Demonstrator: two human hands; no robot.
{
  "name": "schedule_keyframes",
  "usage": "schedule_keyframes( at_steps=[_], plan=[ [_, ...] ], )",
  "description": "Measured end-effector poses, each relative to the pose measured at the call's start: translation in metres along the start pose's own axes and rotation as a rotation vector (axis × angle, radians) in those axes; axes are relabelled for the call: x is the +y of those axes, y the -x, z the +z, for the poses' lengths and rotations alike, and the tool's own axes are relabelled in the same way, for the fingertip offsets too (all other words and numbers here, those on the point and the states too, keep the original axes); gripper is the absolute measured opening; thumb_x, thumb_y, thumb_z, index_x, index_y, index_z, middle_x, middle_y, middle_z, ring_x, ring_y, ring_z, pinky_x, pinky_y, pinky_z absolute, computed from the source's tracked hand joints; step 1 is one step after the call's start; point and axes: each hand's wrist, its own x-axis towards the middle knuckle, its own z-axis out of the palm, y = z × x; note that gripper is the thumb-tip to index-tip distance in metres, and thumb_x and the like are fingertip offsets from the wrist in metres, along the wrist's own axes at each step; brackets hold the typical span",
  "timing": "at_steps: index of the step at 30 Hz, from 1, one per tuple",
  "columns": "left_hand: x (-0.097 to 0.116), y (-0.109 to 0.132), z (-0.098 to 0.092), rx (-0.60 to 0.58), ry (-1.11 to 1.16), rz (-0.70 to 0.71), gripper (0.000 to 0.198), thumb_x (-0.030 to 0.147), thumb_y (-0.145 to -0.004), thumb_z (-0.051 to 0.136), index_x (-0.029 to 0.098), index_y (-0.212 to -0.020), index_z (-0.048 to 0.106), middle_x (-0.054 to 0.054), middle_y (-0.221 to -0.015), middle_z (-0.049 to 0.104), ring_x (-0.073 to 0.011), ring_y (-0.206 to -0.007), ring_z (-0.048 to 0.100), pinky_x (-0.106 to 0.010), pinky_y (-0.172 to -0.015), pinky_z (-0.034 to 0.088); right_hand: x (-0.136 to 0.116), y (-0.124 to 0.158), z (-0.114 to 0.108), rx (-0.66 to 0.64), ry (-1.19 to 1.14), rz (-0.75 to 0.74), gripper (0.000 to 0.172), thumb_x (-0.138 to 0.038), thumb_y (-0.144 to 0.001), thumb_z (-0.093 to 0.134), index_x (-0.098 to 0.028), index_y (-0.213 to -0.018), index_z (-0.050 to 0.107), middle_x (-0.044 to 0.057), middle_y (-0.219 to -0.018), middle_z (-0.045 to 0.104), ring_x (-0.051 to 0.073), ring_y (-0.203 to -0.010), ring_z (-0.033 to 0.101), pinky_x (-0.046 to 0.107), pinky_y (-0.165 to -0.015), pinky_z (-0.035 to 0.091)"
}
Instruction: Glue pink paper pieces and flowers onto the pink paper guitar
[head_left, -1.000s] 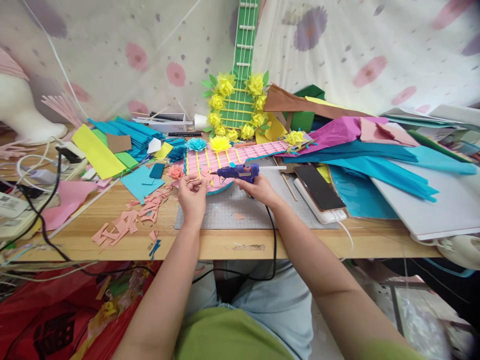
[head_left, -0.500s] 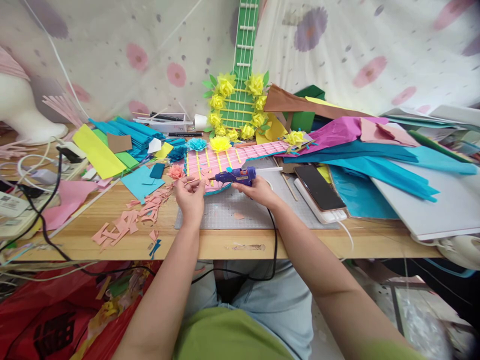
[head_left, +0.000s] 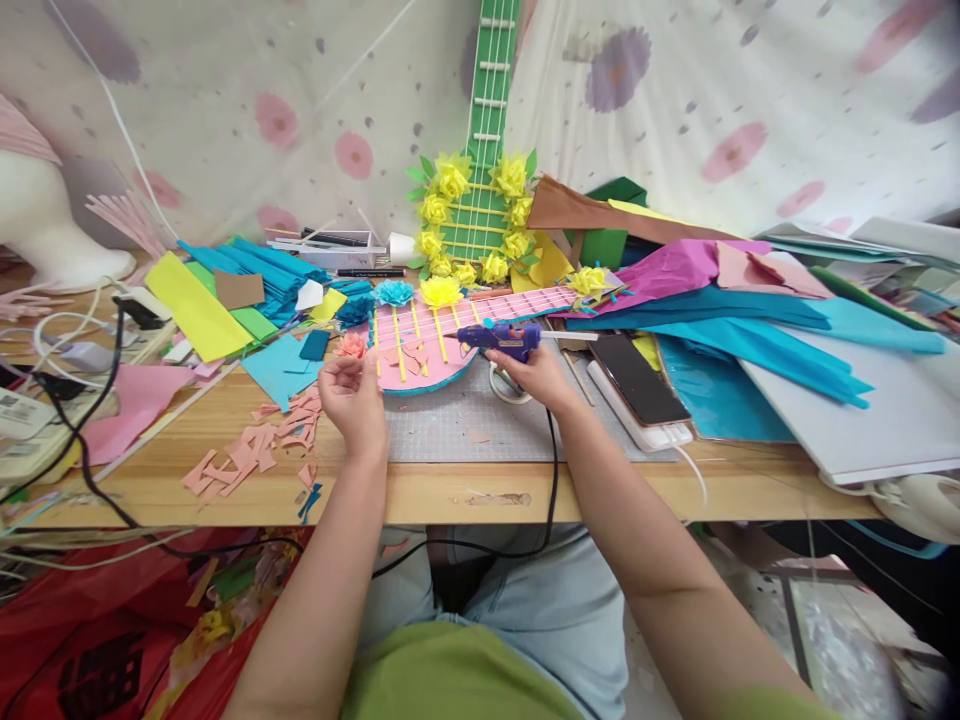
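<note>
My right hand [head_left: 536, 378] is wrapped round a blue hot glue gun [head_left: 506, 341], its nozzle pointing left and a pale glue stick showing at its back end. Below the gun lies a pink paper guitar [head_left: 442, 372] with yellow bars, strings and a blue edge. Small coral paper pieces [head_left: 416, 357] rest on the guitar's body. At the body's left side, my left hand [head_left: 352, 400] has its fingers pinched together; whatever they hold is too hidden to name. A coral paper flower [head_left: 350, 345] sits just behind those fingers. Blue [head_left: 393, 292] and yellow [head_left: 441, 292] paper flowers stand along the guitar's upper edge.
A green guitar [head_left: 480, 215] ringed with yellow flowers stands behind. Coral scraps [head_left: 247, 450] lie left on the table, and a phone [head_left: 637, 377] rests on a white power strip at right. The glue gun's black cord [head_left: 553, 470] hangs over the table's front edge. Coloured paper is piled on both sides.
My right hand has drawn the glue gun to the right, away from my left hand. My left hand has shifted left and slightly down, uncovering more of the pink guitar.
</note>
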Motion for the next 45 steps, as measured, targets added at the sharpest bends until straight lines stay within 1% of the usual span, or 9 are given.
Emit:
schedule_keyframes(
  at_steps=[4, 8, 12, 15, 19, 24, 31, 37, 45],
  plan=[
    [0.025, -0.024, -0.009, 0.083, 0.025, 0.01, 0.033, 0.023, -0.065, 0.072, 0.02, -0.082, 0.044, 0.008, -0.067, 0.049, -0.0013, -0.043, 0.037, -0.016, -0.039, 0.027, 0.0, -0.004, -0.012, 0.144, -0.041, 0.052, 0.039, -0.055, -0.068, 0.065, -0.018, -0.06, 0.058, -0.002, -0.049, 0.05, 0.01, -0.046, 0.044, 0.026, -0.05, 0.037],
    [0.046, -0.053, -0.029, 0.025, 0.042, -0.196, 0.035, 0.014, -0.059, 0.073, 0.019, -0.078, 0.045, 0.008, -0.064, 0.051, -0.0007, -0.043, 0.038, -0.014, -0.037, 0.025, 0.007, -0.009, -0.016, 0.227, -0.045, 0.071, 0.04, -0.056, -0.068, 0.063, -0.017, -0.06, 0.059, -0.003, -0.044, 0.046, 0.008, -0.041, 0.039, 0.026, -0.047, 0.034],
    [0.047, -0.071, -0.047, -0.069, -0.108, -0.431, 0.036, 0.007, -0.054, 0.072, 0.018, -0.078, 0.048, 0.008, -0.055, 0.05, -0.0026, -0.041, 0.042, -0.013, -0.035, 0.026, 0.011, -0.01, -0.013, 0.243, -0.03, 0.094, 0.042, -0.059, -0.066, 0.064, -0.018, -0.061, 0.06, -0.003, -0.044, 0.046, 0.008, -0.041, 0.039, 0.026, -0.047, 0.034],
    [0.04, -0.073, -0.051, -0.092, -0.202, -0.5, 0.036, 0.007, -0.054, 0.072, 0.018, -0.079, 0.049, 0.008, -0.053, 0.051, -0.0039, -0.039, 0.042, -0.014, -0.035, 0.03, 0.009, -0.009, -0.01, 0.231, -0.021, 0.109, 0.044, -0.061, -0.063, 0.065, -0.017, -0.062, 0.06, -0.003, -0.045, 0.047, 0.009, -0.042, 0.04, 0.026, -0.046, 0.035],
    [0.032, -0.072, -0.048, -0.107, -0.282, -0.523, 0.033, 0.008, -0.057, 0.071, 0.017, -0.08, 0.049, 0.006, -0.052, 0.054, -0.0058, -0.04, 0.046, -0.015, -0.037, 0.034, 0.01, -0.008, -0.008, 0.239, 0.023, 0.088, 0.046, -0.062, -0.062, 0.065, -0.017, -0.063, 0.06, -0.003, -0.045, 0.047, 0.01, -0.045, 0.042, 0.026, -0.048, 0.036],
    [0.023, -0.071, -0.044, -0.127, -0.326, -0.543, 0.035, 0.01, -0.058, 0.069, 0.018, -0.084, 0.046, 0.005, -0.051, 0.054, -0.0068, -0.041, 0.048, -0.015, -0.039, 0.032, 0.017, -0.009, -0.005, 0.237, 0.064, 0.105, 0.047, -0.064, -0.063, 0.063, -0.016, -0.062, 0.061, -0.002, -0.045, 0.048, 0.011, -0.044, 0.042, 0.027, -0.048, 0.035],
    [0.009, -0.073, -0.038, -0.15, -0.369, -0.539, 0.041, 0.016, -0.052, 0.072, 0.018, -0.082, 0.043, 0.001, -0.056, 0.059, -0.0082, -0.044, 0.052, -0.015, -0.039, 0.024, 0.018, -0.008, -0.005, 0.217, 0.068, 0.09, 0.044, -0.06, -0.065, 0.063, -0.016, -0.061, 0.06, -0.002, -0.046, 0.048, 0.01, -0.044, 0.042, 0.027, -0.048, 0.034],
    [0.004, -0.074, -0.038, -0.131, -0.378, -0.529, 0.039, 0.016, -0.05, 0.071, 0.018, -0.08, 0.045, 0.001, -0.056, 0.059, -0.0082, -0.045, 0.051, -0.015, -0.04, 0.023, 0.011, -0.007, -0.005, 0.233, 0.042, 0.127, 0.044, -0.06, -0.063, 0.065, -0.016, -0.063, 0.06, -0.002, -0.048, 0.049, 0.01, -0.043, 0.041, 0.027, -0.046, 0.033],
    [0.001, -0.074, -0.041, -0.115, -0.412, -0.503, 0.033, 0.015, -0.049, 0.068, 0.017, -0.075, 0.048, 0.001, -0.055, 0.059, -0.0083, -0.044, 0.051, -0.016, -0.04, 0.025, 0.013, -0.007, -0.005, 0.237, 0.067, 0.089, 0.043, -0.06, -0.063, 0.064, -0.017, -0.06, 0.06, -0.001, -0.046, 0.048, 0.013, -0.049, 0.046, 0.026, -0.048, 0.036]
  ],
)
